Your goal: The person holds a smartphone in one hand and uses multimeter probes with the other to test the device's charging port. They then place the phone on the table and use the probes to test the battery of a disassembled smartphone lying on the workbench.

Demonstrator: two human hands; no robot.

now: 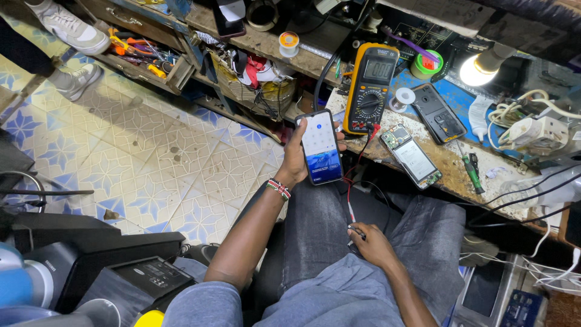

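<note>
Tiled floor [151,157] in a blue and cream star pattern fills the left half of the frame. Two white shoes [72,36] of another person stand on it at the upper left. A black machine [115,266] sits at the lower left.

Left hand [296,158] is at centre frame, raised above the lap, closed around a phone [321,147]. The phone is upright, screen lit and facing the camera, with the thumb at its right edge. A beaded band [279,189] circles the left wrist.

Right hand [370,242] rests on the thigh at lower centre, fingers pinched shut on the probes [353,225]. Red and black leads run from the probes up to a yellow meter [370,88], which stands at the workbench [448,163] edge, just right of the phone.

Right of the meter, an opened phone [413,156] lies on the bench with its board exposed. A second phone [438,113], black, lies beyond it. A green-handled screwdriver [471,169] lies near the bench front. A lit bulb [478,69] glows at the upper right, above a tangle of white cables [532,127].
</note>
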